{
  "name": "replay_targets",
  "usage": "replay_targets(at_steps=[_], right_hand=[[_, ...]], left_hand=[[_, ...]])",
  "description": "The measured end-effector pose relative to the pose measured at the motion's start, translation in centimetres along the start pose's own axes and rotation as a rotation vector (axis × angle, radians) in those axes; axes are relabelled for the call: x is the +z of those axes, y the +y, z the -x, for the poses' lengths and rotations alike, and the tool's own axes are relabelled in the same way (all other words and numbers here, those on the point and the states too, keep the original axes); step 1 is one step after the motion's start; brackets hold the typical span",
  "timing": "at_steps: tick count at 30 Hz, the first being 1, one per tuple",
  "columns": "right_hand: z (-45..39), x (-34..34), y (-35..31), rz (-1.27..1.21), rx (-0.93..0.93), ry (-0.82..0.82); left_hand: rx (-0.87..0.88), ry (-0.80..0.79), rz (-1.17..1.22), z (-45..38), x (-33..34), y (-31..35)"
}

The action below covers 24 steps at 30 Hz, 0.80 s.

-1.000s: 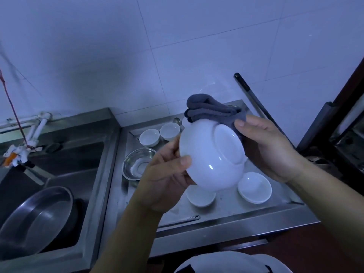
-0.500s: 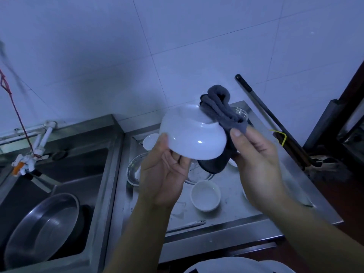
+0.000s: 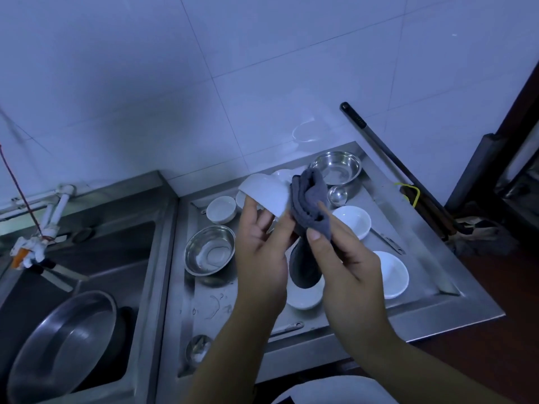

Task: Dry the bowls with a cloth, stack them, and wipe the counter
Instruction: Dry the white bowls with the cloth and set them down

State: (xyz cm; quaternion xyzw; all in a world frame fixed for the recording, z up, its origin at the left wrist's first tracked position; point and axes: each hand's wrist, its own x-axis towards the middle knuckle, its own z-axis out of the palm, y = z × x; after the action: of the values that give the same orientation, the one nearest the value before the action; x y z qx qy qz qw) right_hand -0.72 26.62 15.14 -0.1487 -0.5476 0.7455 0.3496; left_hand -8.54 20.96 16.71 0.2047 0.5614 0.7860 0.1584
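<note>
Over the steel bench (image 3: 437, 290), the left hand (image 3: 259, 258) holds a glossy white bowl (image 3: 267, 193) tipped on its side, fingers curled up round its lower edge. The right hand (image 3: 347, 263) pinches a folded grey cloth (image 3: 310, 204) against the bowl's 3 o'clock side; the cloth's tail hangs down between the hands. On the bench below lie small white bowls, one at 9 o'clock (image 3: 221, 209), with steel bowls at 8 o'clock (image 3: 210, 250) and 1 o'clock (image 3: 335, 167) of the held bowl.
</note>
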Motion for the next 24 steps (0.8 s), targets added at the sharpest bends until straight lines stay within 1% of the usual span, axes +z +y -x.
replay_targets(at_steps=[2,4,6,8,12,14,16,18,19,20,22,24], right_hand=[[-1.3,-0.5,-0.2,-0.055,0.127,0.099],[-2.9,-1.6,-0.2,-0.013,0.231,0.148],[-4.2,-2.8,-0.4,0.012,0.292,0.098],[-4.6,-3.6,-0.6,0.019,0.292,0.040],[-4.6,-4.5,-0.4,-0.018,0.254,-0.034],[-5.0,-4.9,-0.5,-0.050,0.266,-0.040],[-5.7,-5.5,-0.6,-0.061,0.354,0.012],[-6.7,-6.2,-0.6,-0.043,0.478,0.075],[-7.2,-6.6,-0.5,-0.013,0.513,0.102],[-7.6,-6.9,-0.6,0.015,0.520,0.127],[-8.0,-7.4,-0.9,0.060,0.479,0.144],[-7.9,-7.4,-1.0,0.120,0.417,0.097]], left_hand=[[-0.045,-0.036,-0.063,0.4,-0.2,-0.1],[-0.107,-0.106,-0.124,0.8,-0.4,-0.2],[-0.158,-0.172,-0.181,0.8,-0.5,-0.1],[-0.186,-0.199,-0.189,0.5,-0.7,0.3],[-0.199,-0.171,-0.153,0.0,-0.9,1.0],[-0.208,-0.163,-0.151,-0.3,-0.7,1.1],[-0.196,-0.178,-0.234,-0.6,-0.6,0.8],[-0.128,-0.199,-0.460,-0.6,-0.9,0.3],[-0.085,-0.236,-0.631,-0.6,-1.2,0.0],[-0.032,-0.301,-0.839,-0.5,-1.5,0.0],[0.118,-0.469,-1.255,-0.4,-1.7,-0.1],[0.240,-0.627,-1.530,-0.3,-1.6,-0.4]])
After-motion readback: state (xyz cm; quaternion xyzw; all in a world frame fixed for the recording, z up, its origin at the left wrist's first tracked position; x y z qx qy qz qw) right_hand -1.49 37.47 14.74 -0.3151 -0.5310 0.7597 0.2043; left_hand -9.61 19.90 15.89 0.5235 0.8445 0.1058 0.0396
